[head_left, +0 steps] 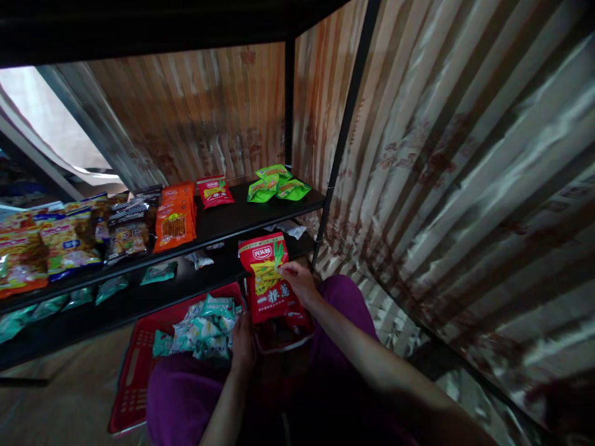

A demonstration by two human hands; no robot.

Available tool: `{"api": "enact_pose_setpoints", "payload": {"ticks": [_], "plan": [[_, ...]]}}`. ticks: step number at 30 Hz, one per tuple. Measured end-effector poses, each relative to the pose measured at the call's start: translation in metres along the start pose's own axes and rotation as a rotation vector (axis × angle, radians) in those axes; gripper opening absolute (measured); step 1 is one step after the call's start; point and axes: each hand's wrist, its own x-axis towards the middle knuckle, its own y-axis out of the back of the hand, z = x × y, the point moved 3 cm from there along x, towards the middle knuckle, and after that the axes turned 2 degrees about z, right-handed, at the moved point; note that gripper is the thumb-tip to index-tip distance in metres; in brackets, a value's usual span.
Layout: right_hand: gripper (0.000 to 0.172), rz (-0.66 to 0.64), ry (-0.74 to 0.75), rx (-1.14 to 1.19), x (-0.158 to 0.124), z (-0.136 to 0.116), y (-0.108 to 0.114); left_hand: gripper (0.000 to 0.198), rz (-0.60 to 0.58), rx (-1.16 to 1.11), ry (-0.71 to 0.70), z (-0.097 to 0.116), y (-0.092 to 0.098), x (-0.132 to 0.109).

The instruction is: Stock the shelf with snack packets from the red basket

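Observation:
A red snack bag (pixel 267 282) with a green and yellow print stands upright in front of the shelf, and my right hand (pixel 300 282) pinches its right side. Below it, more red bags (pixel 297 322) lie in a small container (pixel 286 348). My left hand (pixel 242 341) is at the right side of a red basket (pixel 132 371) filled with small green and white packets (pixel 209 328). Its fingers are partly hidden, and whether they grip the basket's edge is unclear.
On the black shelf (pixel 242 214) lie a red bag (pixel 214 191), several green bags (pixel 277 184), orange bags (pixel 175 217) and other snack bags (pixel 69 241). Green packets (pixel 111 288) lie on the lower shelf. A black post (pixel 346 130) and a pleated curtain (pixel 441 155) stand at the right.

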Motion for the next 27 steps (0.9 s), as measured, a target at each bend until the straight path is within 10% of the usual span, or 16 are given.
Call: {"api": "enact_pose_setpoints", "payload": {"ticks": [10,19,27], "plan": [[0.024,-0.113,0.066,-0.027,-0.016,-0.007,0.002,0.053,-0.068,-0.377,-0.053,0.072,-0.001,0.004],[0.027,-0.205,0.025,0.016,-0.016,-0.01,0.0,0.042,0.009,-0.347,-0.109,0.074,-0.009,0.002],[0.026,-0.157,0.025,0.096,-0.017,-0.006,-0.003,0.037,0.322,0.024,-0.299,0.078,0.003,0.003]]}}
